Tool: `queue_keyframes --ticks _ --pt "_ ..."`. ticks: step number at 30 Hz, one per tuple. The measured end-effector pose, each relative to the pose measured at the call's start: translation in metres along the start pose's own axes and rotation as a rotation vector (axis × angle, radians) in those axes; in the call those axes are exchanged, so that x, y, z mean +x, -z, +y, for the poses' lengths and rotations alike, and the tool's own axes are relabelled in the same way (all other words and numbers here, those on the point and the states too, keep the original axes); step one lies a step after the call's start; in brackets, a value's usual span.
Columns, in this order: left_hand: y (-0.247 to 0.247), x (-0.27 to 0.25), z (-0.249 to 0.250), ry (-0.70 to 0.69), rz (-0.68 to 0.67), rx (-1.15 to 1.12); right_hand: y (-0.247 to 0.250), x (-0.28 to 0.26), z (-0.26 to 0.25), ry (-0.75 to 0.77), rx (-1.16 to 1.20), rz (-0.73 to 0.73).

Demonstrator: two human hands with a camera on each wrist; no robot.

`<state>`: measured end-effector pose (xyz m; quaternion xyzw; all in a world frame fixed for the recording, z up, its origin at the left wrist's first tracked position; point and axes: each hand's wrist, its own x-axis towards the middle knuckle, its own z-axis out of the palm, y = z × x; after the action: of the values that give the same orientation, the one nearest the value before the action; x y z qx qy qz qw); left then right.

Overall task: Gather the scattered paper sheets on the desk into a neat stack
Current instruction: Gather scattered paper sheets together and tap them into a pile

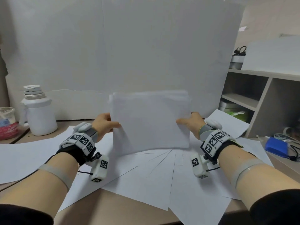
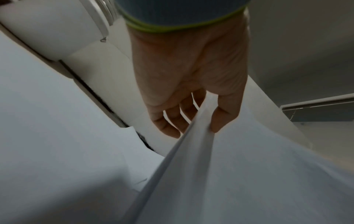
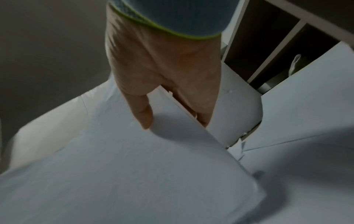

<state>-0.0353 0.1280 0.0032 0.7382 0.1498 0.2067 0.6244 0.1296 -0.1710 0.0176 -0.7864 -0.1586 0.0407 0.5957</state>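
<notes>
A bundle of white paper sheets [image 1: 151,122] stands upright on its long edge at the middle of the desk, its top edges slightly uneven. My left hand [image 1: 105,124] pinches the bundle's left edge, thumb in front and fingers behind; the left wrist view shows that hand [image 2: 193,121] gripping the paper bundle [image 2: 229,174]. My right hand [image 1: 190,121] pinches the right edge the same way, and in the right wrist view the hand [image 3: 166,106] has its thumb on the bundle's face [image 3: 124,166]. Several loose sheets [image 1: 162,172] lie fanned out on the desk under the bundle.
A white kettle-like jug [image 1: 38,111] and a pink tub [image 1: 8,124] stand at the back left. A shelf unit [image 1: 253,98] is at the right, with a blue box [image 1: 276,146] and cables beside it. A white board [image 1: 129,54] closes the back.
</notes>
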Motion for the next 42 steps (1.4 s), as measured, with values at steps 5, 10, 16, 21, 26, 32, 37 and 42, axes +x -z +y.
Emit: queue_keyframes --ticks 5,10,16,21,26,32,37,42 --pt "-0.010 -0.004 -0.015 0.016 0.000 -0.028 0.005 -0.006 0.009 -0.026 0.031 -0.043" --pt "-0.027 -0.003 -0.013 -0.071 0.125 -0.035 -0.004 0.001 0.009 0.005 0.143 0.081" --pt "-0.045 -0.007 0.000 -0.194 0.242 0.000 -0.010 -0.004 0.003 0.037 0.165 0.127" --pt "-0.037 -0.008 -0.002 -0.210 0.267 0.047 -0.002 -0.005 0.004 0.037 0.095 0.144" --pt "-0.023 0.000 0.002 -0.418 0.265 0.218 0.007 -0.009 -0.002 0.197 -0.049 0.173" --pt "-0.023 0.009 0.015 -0.509 0.259 0.506 0.011 -0.013 -0.016 0.332 -0.259 0.153" --pt "-0.021 0.005 0.015 -0.557 0.301 0.497 0.010 -0.012 -0.018 0.343 -0.378 0.195" --pt "-0.017 0.007 0.010 -0.413 0.225 0.156 0.010 -0.012 -0.017 0.243 -0.103 0.212"
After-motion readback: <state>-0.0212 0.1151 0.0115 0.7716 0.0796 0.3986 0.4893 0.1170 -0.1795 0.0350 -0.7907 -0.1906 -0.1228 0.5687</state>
